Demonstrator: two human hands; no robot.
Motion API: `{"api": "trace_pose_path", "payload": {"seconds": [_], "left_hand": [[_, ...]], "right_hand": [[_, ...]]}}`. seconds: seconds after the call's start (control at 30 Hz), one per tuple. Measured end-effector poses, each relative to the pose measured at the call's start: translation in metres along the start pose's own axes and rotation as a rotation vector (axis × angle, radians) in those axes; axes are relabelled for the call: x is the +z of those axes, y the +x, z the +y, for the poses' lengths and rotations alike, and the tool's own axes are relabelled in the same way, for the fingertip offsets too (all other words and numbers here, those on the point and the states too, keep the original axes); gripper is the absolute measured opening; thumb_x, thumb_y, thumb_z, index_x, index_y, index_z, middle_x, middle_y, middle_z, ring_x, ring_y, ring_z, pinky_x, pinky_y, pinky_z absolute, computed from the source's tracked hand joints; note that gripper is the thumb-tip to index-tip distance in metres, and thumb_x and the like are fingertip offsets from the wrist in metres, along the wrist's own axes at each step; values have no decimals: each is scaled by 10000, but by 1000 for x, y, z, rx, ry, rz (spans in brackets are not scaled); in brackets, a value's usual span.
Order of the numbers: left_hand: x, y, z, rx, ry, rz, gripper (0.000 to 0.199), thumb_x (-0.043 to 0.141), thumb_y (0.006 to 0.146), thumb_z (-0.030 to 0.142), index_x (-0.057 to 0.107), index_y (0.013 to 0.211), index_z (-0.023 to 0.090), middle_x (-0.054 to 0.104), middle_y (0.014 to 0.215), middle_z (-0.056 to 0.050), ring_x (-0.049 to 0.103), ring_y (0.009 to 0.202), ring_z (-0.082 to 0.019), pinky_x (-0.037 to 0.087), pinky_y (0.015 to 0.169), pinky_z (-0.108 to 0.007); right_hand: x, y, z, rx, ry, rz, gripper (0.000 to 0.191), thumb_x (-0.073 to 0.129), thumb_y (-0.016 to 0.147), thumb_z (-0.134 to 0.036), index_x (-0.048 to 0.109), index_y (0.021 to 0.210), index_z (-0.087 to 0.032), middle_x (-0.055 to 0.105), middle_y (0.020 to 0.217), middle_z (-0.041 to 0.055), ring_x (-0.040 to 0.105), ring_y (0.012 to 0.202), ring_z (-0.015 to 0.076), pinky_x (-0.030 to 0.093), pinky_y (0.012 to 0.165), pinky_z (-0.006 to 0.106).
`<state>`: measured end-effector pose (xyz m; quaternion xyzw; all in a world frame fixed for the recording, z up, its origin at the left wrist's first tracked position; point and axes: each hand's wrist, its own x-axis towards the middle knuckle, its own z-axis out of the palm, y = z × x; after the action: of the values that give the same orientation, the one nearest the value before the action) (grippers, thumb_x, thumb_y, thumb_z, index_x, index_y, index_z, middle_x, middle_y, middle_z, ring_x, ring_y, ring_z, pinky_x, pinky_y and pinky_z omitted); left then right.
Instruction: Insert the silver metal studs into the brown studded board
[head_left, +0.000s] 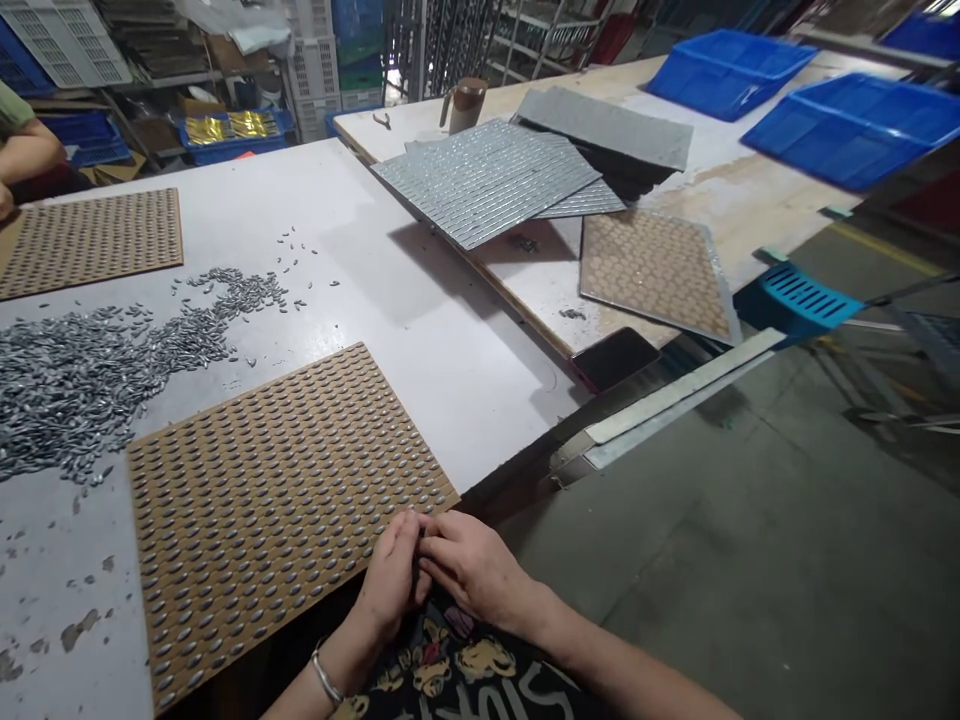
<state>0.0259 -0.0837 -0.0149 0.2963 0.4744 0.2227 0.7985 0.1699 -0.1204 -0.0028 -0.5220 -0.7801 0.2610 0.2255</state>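
My left hand point(394, 570) and my right hand point(476, 565) meet in front of my body, just off the near right corner of a brown board point(285, 500). Fingers on both hands are curled and pressed together; whether anything small is between them is hidden. The board lies on the white table and carries rows of small silver, pointed oval pieces. Left of it, a large heap of the same loose metal pieces point(67, 390) spreads across the table, thinning out toward the middle.
A second filled board point(97, 240) lies far left beside another person's arm point(30, 150). Grey ridged sheets point(487, 180), a patterned board point(656, 270), a phone point(615, 358), a brown mug point(467, 105) and blue bins point(727, 75) rest on the adjoining wooden table point(750, 200).
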Motion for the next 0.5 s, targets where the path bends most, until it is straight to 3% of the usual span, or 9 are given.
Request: {"api": "trace_pose_path", "payload": {"seconds": [0.1, 0.27, 0.5], "left_hand": [[1, 1, -6, -36, 3, -9, 514, 530, 782, 673, 546, 885, 169, 480, 519, 67, 325, 314, -43, 184, 318, -190], [0, 2, -11, -105, -16, -124, 422, 471, 852, 613, 490, 855, 192, 429, 382, 75, 263, 273, -67, 119, 294, -184], [-2, 1, -6, -134, -63, -166, 398, 606, 802, 546, 464, 802, 174, 546, 664, 31, 333, 389, -26, 145, 324, -155]], "right_hand": [[8, -4, -1, -2, -61, 13, 176, 464, 924, -205, 570, 787, -178, 609, 862, 70, 516, 781, 184, 423, 706, 303], [1, -7, 6, 82, -25, 64, 187, 392, 951, -183, 536, 831, -180, 563, 806, 58, 510, 772, 185, 437, 710, 304], [-2, -14, 9, 215, 267, 156, 163, 417, 954, -214, 569, 899, -192, 590, 857, 48, 554, 807, 157, 459, 739, 275]]}}
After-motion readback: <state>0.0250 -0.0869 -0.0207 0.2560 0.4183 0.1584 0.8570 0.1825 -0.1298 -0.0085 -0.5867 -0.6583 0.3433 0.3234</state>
